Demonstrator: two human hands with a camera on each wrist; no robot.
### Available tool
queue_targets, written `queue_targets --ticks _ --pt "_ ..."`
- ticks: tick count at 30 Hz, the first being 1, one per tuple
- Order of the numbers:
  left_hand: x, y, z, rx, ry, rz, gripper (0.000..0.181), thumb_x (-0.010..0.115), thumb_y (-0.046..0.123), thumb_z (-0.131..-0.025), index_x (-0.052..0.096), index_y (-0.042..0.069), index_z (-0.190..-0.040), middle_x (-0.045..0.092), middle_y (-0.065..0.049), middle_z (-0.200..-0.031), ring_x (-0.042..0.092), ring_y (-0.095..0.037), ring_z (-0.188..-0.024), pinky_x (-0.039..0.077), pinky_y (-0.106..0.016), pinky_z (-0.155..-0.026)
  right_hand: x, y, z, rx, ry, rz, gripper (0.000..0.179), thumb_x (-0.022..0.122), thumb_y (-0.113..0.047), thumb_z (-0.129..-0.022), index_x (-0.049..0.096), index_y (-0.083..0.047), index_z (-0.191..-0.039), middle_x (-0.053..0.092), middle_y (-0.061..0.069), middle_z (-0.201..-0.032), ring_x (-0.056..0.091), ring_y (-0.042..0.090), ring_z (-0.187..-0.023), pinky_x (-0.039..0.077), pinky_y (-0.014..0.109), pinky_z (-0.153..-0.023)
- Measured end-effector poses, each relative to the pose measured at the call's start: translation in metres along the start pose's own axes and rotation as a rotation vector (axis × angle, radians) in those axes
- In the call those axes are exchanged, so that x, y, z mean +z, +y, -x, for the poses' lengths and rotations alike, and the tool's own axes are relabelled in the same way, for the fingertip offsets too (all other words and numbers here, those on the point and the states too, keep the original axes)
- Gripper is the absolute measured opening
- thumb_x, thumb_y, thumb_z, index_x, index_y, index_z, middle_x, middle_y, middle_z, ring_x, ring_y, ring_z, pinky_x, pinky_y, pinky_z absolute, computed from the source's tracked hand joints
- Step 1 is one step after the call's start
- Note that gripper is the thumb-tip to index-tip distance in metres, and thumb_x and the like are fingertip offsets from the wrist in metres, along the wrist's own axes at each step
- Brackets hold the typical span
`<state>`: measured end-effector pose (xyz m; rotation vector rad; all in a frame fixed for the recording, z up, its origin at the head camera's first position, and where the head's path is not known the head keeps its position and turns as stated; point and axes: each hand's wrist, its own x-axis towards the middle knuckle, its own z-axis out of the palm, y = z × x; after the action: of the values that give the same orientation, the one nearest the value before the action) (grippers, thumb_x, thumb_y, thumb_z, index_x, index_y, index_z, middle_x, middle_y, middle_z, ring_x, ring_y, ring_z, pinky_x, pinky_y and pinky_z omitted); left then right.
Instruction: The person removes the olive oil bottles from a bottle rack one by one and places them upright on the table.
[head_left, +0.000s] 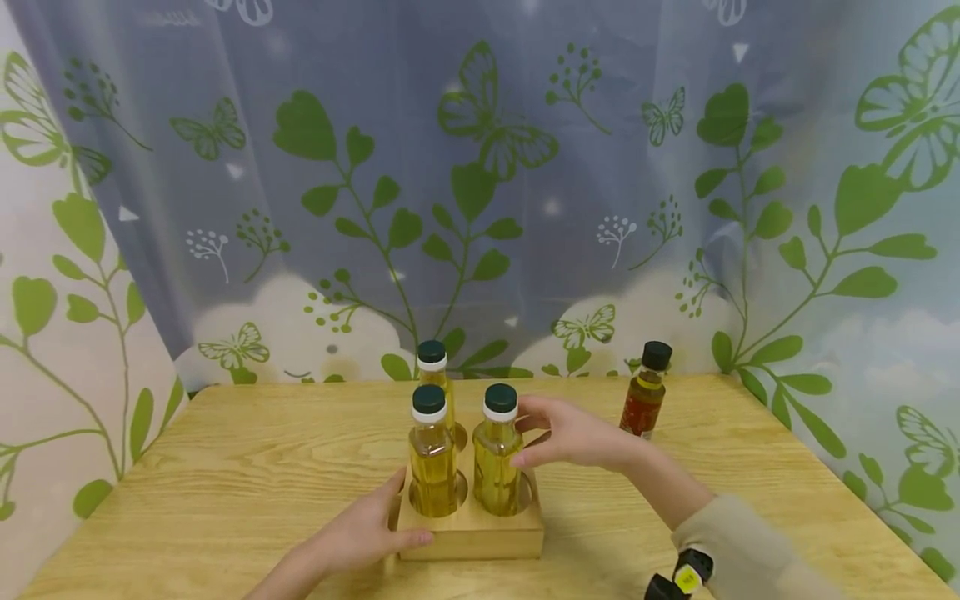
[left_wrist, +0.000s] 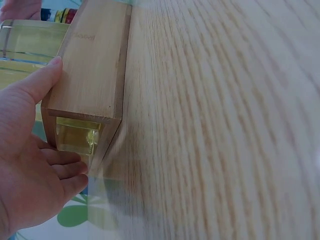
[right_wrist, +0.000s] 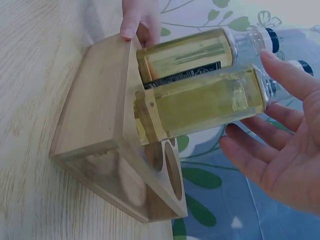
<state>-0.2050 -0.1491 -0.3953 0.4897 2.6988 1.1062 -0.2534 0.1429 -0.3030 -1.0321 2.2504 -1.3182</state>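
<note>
A wooden bottle rack [head_left: 471, 546] with round holes stands on the table. Two bottles of yellow oil with dark green caps, the front left bottle [head_left: 433, 471] and the front right bottle [head_left: 497, 467], sit upright in its front holes. Behind the left one rises a third bottle [head_left: 432, 357], partly hidden. My left hand [head_left: 360, 525] holds the rack's left side, thumb on the front and fingers along the side, as the left wrist view shows. Around the upper part of the front right bottle, my right hand [right_wrist: 287, 145] has its fingers loosely spread; contact is unclear.
A bottle with a black cap and red label [head_left: 645, 396] stands at the back right of the wooden table [head_left: 285, 450], behind my right forearm. A curtain [head_left: 480, 250] with green leaves and butterflies hangs behind the table. A black device [head_left: 686, 575] is by my right sleeve.
</note>
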Motion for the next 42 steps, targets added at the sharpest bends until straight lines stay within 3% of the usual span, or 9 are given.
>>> queue_targets --ticks 4,16,23,29,37,42 --pt "0.000 0.000 0.001 0.002 -0.002 0.003 0.104 0.069 0.051 -0.077 0.020 -0.015 -0.140 0.028 -0.034 -0.141 0.033 -0.045 -0.127 0.028 -0.057 -0.103 0.004 -0.002 -0.003 0.006 0.016 0.027 0.066 0.073 -0.020 -0.081 0.041 -0.002 -0.137 0.044 0.016 -0.136 0.046 0.035 -0.120 0.046 0.041 -0.092" --pt "0.000 -0.001 0.000 0.012 -0.007 0.014 0.104 0.068 0.052 -0.078 0.018 -0.014 -0.141 0.027 -0.034 -0.142 0.032 -0.045 -0.127 0.028 -0.057 -0.102 0.016 0.004 -0.010 0.031 0.109 0.095 0.060 0.078 -0.019 -0.076 0.051 -0.001 -0.126 0.058 0.009 -0.116 0.055 0.026 -0.105 0.050 0.034 -0.082" --pt "0.000 0.000 0.000 0.010 -0.009 0.021 0.104 0.068 0.051 -0.078 0.018 -0.014 -0.141 0.027 -0.034 -0.142 0.033 -0.045 -0.127 0.029 -0.057 -0.102 0.017 0.003 -0.007 0.015 0.187 0.179 0.063 0.080 -0.025 -0.074 0.054 -0.003 -0.126 0.059 0.009 -0.119 0.057 0.025 -0.105 0.047 0.044 -0.087" --pt "0.000 0.000 0.001 0.014 -0.006 0.019 0.104 0.068 0.051 -0.078 0.018 -0.014 -0.141 0.028 -0.034 -0.141 0.034 -0.045 -0.126 0.029 -0.057 -0.102 0.008 -0.002 -0.002 0.048 0.222 0.188 0.066 0.079 -0.030 -0.073 0.053 -0.001 -0.126 0.059 0.011 -0.119 0.056 0.028 -0.108 0.046 0.048 -0.090" --pt "-0.001 0.001 0.001 0.029 0.000 0.029 0.103 0.069 0.050 -0.078 0.017 -0.014 -0.141 0.027 -0.034 -0.141 0.034 -0.045 -0.126 0.029 -0.057 -0.102 -0.015 -0.016 0.007 0.094 0.301 0.172 0.058 0.079 -0.031 -0.074 0.055 -0.004 -0.120 0.062 0.006 -0.111 0.056 0.028 -0.108 0.049 0.041 -0.085" --pt "0.000 0.000 0.002 0.041 0.000 0.024 0.103 0.069 0.050 -0.079 0.017 -0.014 -0.141 0.026 -0.034 -0.141 0.034 -0.045 -0.126 0.028 -0.057 -0.102 -0.029 -0.021 0.020 0.124 0.359 0.222 0.052 0.078 -0.031 -0.075 0.058 -0.002 -0.112 0.064 0.007 -0.102 0.058 0.027 -0.102 0.050 0.039 -0.080"
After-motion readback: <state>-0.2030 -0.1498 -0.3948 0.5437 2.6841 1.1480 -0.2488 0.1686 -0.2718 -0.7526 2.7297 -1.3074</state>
